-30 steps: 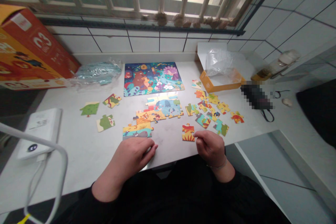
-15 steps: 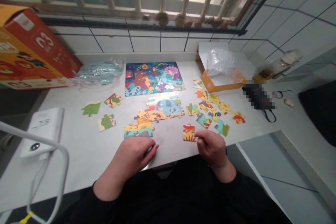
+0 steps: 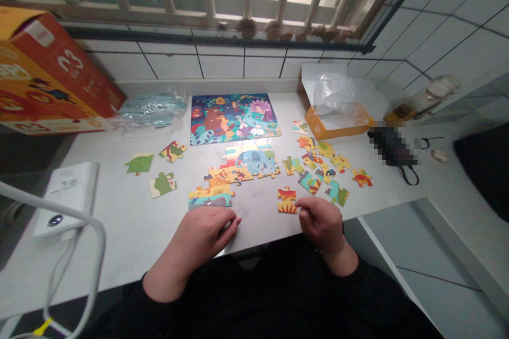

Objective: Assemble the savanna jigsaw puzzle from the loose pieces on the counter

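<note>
My left hand [image 3: 205, 230] rests on the counter with its fingers curled, covering the lower edge of the joined hippo pieces [image 3: 210, 198]; nothing shows in it. My right hand [image 3: 321, 222] is closed in a loose fist, its bent forefinger at the right edge of an orange puzzle piece [image 3: 287, 201] with red and yellow shapes, which lies flat. Between and beyond the hands is the partly joined puzzle [image 3: 254, 163] with an elephant and a leopard. Several loose puzzle pieces [image 3: 312, 181] lie to the right. At the left are three green pieces, one a tree piece [image 3: 139, 163].
A finished dark forest puzzle [image 3: 234, 119] lies behind the work. Further back stand an open orange box [image 3: 338, 124] with plastic wrap and a big orange carton [image 3: 51, 79]. A plastic bag [image 3: 153, 108], a white device [image 3: 66, 198] and its cable [image 3: 99, 243] are at the left.
Neither hand has visibly moved, and the puzzle pieces lie as before. The whole view has shifted very slightly.
</note>
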{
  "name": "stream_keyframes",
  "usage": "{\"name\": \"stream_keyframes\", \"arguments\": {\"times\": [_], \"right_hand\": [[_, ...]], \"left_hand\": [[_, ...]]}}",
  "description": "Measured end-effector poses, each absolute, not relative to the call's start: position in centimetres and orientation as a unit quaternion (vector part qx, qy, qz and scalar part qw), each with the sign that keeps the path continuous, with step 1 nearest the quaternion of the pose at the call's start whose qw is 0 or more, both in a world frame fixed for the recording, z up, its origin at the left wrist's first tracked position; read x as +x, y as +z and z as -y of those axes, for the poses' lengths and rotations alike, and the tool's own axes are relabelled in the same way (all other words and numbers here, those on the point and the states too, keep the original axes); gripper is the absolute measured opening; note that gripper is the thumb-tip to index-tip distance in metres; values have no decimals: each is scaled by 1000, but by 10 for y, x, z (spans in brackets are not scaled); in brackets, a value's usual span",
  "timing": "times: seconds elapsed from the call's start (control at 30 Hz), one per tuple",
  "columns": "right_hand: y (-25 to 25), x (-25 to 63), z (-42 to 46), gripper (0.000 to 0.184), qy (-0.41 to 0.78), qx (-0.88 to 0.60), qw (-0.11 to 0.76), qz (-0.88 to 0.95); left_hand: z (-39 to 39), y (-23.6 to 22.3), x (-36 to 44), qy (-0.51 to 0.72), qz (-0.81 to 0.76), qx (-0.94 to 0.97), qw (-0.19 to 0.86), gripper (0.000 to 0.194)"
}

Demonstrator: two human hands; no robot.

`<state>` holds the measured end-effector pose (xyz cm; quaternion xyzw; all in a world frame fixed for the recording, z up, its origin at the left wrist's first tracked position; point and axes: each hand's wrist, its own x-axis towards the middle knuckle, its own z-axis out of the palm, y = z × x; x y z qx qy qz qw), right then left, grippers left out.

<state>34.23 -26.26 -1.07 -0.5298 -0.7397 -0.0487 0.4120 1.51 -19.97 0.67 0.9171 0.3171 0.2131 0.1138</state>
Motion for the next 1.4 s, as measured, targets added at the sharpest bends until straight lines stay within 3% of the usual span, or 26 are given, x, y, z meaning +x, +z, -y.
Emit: {"name": "stream_keyframes", "arguments": {"times": [0.9,1.17,1.4], "right_hand": [[-16,344,262,18,-54,-543,419,726],[-21,322,271,17,-72,-555,347,753],[-24,302,298,36,-21,-542,288,789]], "left_hand": [[201,7,16,242,-305,917,85,29],[202,10,16,257,-319,909,80,27],[201,8,16,257,-314,912,65,27]]}}
